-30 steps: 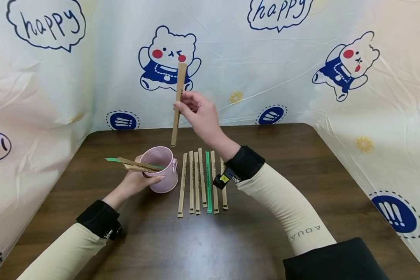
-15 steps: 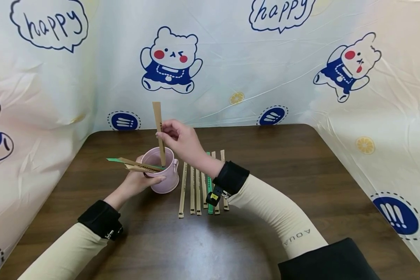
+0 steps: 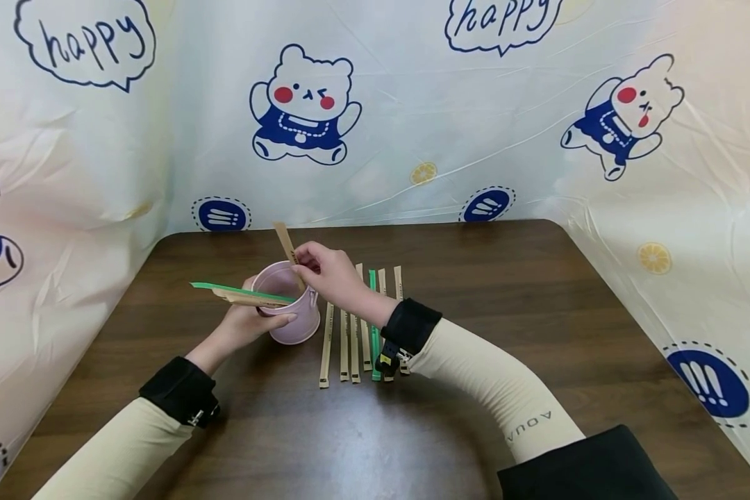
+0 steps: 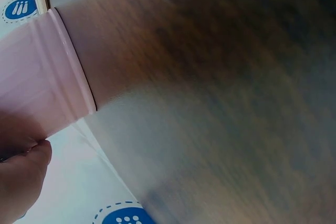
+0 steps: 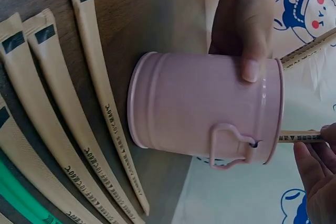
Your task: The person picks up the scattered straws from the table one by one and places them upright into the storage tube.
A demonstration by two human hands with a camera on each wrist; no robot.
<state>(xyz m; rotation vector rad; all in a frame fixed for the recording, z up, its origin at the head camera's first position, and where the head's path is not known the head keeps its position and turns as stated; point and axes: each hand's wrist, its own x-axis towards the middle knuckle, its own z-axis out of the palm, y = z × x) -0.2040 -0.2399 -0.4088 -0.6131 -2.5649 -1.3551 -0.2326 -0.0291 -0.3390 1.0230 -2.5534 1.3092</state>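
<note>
Cloth: A white cloth (image 3: 494, 125) with blue-dressed bears (image 3: 300, 135) is hanging behind the brown desk (image 3: 512, 278) and along both sides.
Desk: It is spreading out under everything and shining near the front.
Sleeves: Cream sleeves (image 3: 487, 361) are covering both arms, and black bands (image 3: 410, 325) are going round both wrists.
Left hand: The left hand (image 3: 240, 325) is holding the pink pail (image 3: 303, 323); its fingers are wrapping the side, and its thumb is lying near the rim.
Right hand: The right hand (image 3: 328, 274) is pinching one brown stick (image 3: 285, 239) between thumb and fingers, close to the rim.
Pail: It is facing mouth up, just left of the row; I can't tell if its bottom is touching the desk. A small loop (image 5: 213, 148) is sticking out from its side.
Row: Seven flat sticks (image 3: 325, 354) are lying side by side on the desk, six brown and one green.
Leaning sticks: A green stick (image 3: 244, 291) and some brown paper (image 3: 237, 298) are poking out over the pail's left rim.
Pinched stick: Its low end is going into the pail's mouth, and its top is tipping left.
</note>
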